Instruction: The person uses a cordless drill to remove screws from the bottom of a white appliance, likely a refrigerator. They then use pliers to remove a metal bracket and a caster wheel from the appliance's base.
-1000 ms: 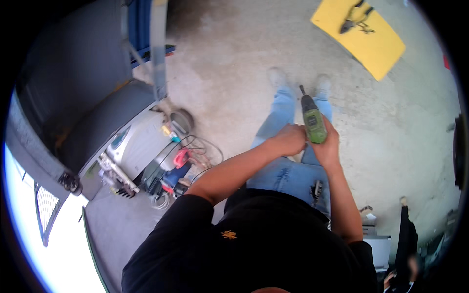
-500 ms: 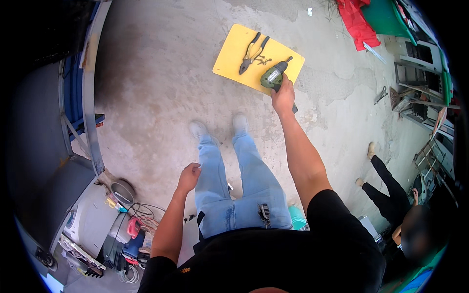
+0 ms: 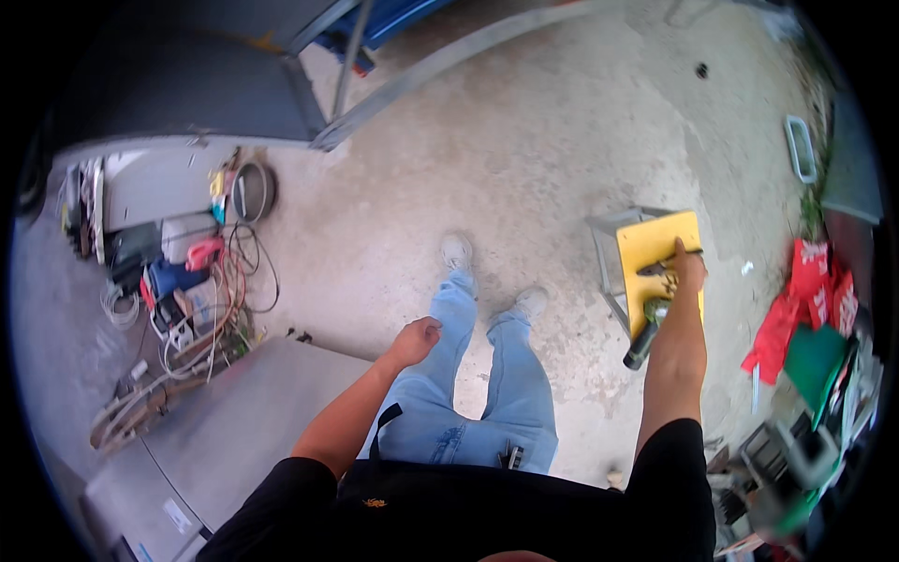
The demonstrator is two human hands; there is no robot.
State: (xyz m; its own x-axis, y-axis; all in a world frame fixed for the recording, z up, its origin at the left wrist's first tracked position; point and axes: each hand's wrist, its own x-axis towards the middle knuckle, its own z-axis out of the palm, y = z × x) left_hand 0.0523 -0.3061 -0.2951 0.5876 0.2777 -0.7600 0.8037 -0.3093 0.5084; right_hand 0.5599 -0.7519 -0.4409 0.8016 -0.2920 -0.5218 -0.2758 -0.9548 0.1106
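To the right, a yellow board (image 3: pixel 646 234) rests on a metal-legged stand (image 3: pixel 607 258). Over the handles of a pair of pliers (image 3: pixel 652 269) on it, my right hand (image 3: pixel 691 270) appears closed, its fingers partly hidden. Small metal pieces (image 3: pixel 670 283), too blurred to name, lie beside the pliers. A green and black cordless drill (image 3: pixel 641 345) lies at the board's near end, its black part sticking out past the edge; my right forearm passes close by. In front of my thighs hangs my left hand (image 3: pixel 415 341), fingers curled in, nothing visible in them.
A metal cabinet (image 3: pixel 253 403) stands at the lower left, with cables, a grey pot (image 3: pixel 253 191) and power tools beyond it. A metal frame (image 3: pixel 449 70) crosses the far left. Red cloth (image 3: pixel 805 295) and piled clutter lie at the right.
My right hand has let go of the drill and moved to the pliers. My view has swung to the left, so the board now shows farther right. My left hand stays curled.
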